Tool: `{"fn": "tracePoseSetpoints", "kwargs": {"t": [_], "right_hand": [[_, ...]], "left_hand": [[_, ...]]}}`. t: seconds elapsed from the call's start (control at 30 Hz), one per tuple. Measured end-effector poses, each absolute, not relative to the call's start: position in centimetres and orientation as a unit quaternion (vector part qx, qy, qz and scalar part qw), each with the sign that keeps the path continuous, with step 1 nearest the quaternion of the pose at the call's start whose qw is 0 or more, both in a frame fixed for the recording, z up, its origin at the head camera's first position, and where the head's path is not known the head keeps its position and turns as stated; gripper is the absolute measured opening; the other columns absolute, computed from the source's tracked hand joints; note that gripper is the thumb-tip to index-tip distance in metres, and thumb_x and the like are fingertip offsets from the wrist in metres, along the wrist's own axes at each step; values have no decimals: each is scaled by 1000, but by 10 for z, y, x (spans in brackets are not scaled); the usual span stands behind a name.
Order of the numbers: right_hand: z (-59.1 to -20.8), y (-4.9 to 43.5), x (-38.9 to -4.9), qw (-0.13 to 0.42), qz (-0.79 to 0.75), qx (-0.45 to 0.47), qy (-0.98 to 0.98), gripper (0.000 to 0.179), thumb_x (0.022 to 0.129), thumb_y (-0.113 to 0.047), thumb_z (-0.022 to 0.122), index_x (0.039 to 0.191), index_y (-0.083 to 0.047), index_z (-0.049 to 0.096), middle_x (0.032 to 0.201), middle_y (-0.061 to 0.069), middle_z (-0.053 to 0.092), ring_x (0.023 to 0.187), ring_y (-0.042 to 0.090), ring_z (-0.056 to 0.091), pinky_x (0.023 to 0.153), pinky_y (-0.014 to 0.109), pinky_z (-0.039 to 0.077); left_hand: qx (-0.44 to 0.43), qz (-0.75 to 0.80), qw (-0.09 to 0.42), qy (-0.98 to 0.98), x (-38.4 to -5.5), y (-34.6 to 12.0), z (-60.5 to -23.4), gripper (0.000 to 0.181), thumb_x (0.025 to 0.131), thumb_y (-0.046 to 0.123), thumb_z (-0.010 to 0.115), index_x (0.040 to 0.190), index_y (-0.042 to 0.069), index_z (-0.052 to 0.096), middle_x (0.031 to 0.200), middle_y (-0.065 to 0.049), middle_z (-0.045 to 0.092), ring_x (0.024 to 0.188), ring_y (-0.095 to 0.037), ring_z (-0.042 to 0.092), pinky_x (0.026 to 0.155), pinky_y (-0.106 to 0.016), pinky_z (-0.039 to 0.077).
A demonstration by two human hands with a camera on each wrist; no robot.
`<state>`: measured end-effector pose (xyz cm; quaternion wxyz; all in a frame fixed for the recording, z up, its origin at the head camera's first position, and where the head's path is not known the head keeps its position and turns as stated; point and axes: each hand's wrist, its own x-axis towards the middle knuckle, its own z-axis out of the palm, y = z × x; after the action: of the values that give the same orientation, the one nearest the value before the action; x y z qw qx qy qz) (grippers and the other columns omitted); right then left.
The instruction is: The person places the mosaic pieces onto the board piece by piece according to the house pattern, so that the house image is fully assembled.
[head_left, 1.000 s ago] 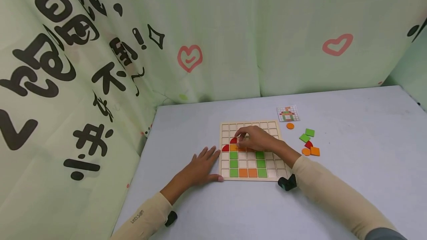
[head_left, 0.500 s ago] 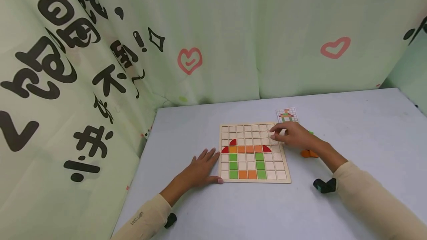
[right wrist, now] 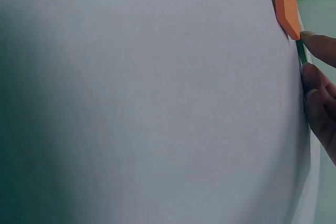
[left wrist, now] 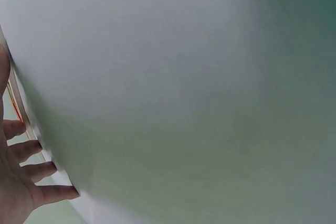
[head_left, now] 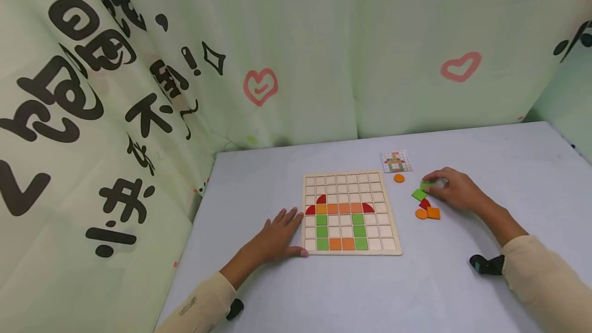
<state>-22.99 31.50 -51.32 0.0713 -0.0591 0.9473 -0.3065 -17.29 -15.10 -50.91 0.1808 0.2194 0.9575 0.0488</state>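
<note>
My left hand (head_left: 276, 238) lies flat with fingers spread, its fingertips and thumb touching the left edge of the wooden grid board (head_left: 390, 230). Green, orange and red tiles form a pattern in the board's cells. To the right of the board, my right hand (head_left: 455, 189) pinches a green square tile (head_left: 425, 185) between thumb and fingers. The right wrist view shows a strip of the green tile (right wrist: 301, 51) between the digits. Against it lies a second green square tile (head_left: 419, 195); a red quarter-round tile (head_left: 424, 203) is just below.
An orange round tile (head_left: 421, 214) and an orange square tile (head_left: 433, 213) lie below the red one. Another orange disc (head_left: 399, 178) sits under a small pattern card (head_left: 395, 161) behind the board. A printed curtain (head_left: 314, 66) borders the white table (head_left: 347, 292).
My right hand has moved right, from over the board to the loose tiles, where it now pinches a green tile. A red quarter-round tile shows at the row's right end. My left hand stays put.
</note>
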Motion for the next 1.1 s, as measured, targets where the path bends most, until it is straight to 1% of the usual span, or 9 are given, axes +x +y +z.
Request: {"fn": "tracePoseSetpoints", "kwargs": {"t": [0.23,0.43,0.5,0.6,0.67,0.83,0.9,0.97,1.1], "right_hand": [[-514,315,-231,75,-289,-73,952,37,93,-18,71,125,1,67,118,25,62,97,32,54,72,29,48],[-513,314,-232,80,-293,-82,949,39,93,-16,72,125,3,65,116,25,64,102,37,54,82,45,51],[-514,313,-233,83,-295,-78,949,39,93,-15,71,126,4,64,115,25,64,105,37,54,85,47,51],[-515,313,-232,90,-295,-72,949,41,93,-15,71,128,3,63,115,25,63,102,36,53,82,43,51],[-515,313,-232,94,-294,-71,949,41,93,-15,71,129,3,62,116,26,62,102,36,53,82,44,51],[-514,312,-232,97,-299,-71,947,38,94,-15,70,128,1,63,111,23,62,99,34,53,77,38,52],[-513,312,-232,97,-301,-74,946,36,94,-14,68,127,0,63,108,21,63,95,30,53,71,31,50],[-510,311,-232,97,-307,-80,943,35,95,-14,66,128,-1,63,106,20,63,90,28,55,67,28,50],[-507,310,-231,100,-316,-91,939,34,96,-12,63,128,0,63,102,19,66,79,22,56,61,27,50]], "left_hand": [[219,42,180,958,-171,-152,-511,101,83,71,64,161,22,24,168,-4,23,155,-33,19,115,-64,31],[218,44,179,958,-172,-152,-512,100,83,70,65,161,22,24,168,-4,22,155,-34,18,115,-64,30],[218,44,178,959,-172,-151,-512,100,83,70,65,161,22,25,168,-4,23,155,-34,19,115,-64,30],[217,46,178,959,-172,-151,-511,100,83,69,66,161,22,25,168,-4,23,155,-34,19,115,-64,30],[216,47,178,959,-171,-151,-510,100,83,69,66,161,22,25,168,-4,23,155,-34,19,115,-64,30],[217,49,178,959,-171,-152,-509,100,83,69,66,161,22,25,168,-4,23,155,-34,19,115,-64,30],[217,50,178,958,-171,-152,-510,100,83,69,66,161,22,25,168,-5,23,155,-34,19,115,-65,30],[218,51,178,958,-171,-152,-510,100,83,69,66,161,21,25,168,-5,23,155,-34,19,114,-65,30],[220,52,179,958,-172,-153,-510,100,83,70,65,161,21,25,168,-5,23,155,-34,18,115,-65,30]]}}
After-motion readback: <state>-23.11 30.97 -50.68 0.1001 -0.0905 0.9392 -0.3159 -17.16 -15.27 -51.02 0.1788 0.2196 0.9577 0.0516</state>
